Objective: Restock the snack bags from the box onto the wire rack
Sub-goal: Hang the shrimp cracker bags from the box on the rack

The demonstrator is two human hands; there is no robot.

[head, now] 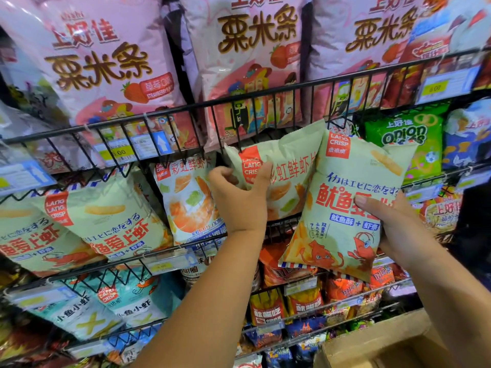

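Head camera view, looking up at a wire rack (pixel 239 98) packed with snack bags, shelf above shelf. Your left hand (pixel 239 200), at frame centre, grips a pale green prawn-chip bag (pixel 289 166) by its left edge, thumb across the front and fingers curled behind. The bag's top sits just under the upper shelf's front rail, at the mouth of the middle shelf, beside a matching shelved bag (pixel 186 200) to its left. It looks partway in, not yet seated.

Your right hand (pixel 396 227), at centre right, pinches a squid-and-shrimp bag (pixel 342 208) by its right edge, thumb on the front and fingers behind. This bag is held tilted in front of the rack, clear of any shelf. More bags of this kind (pixel 106 224) lie on the middle shelf at the left of the frame, so it likely belongs there.

Large pink bags (pixel 106 62) fill the top shelf. The cardboard box (pixel 372 343) shows at lower right; whether bags remain inside cannot be told. Most shelves look full, and both held bags are yet to be placed.
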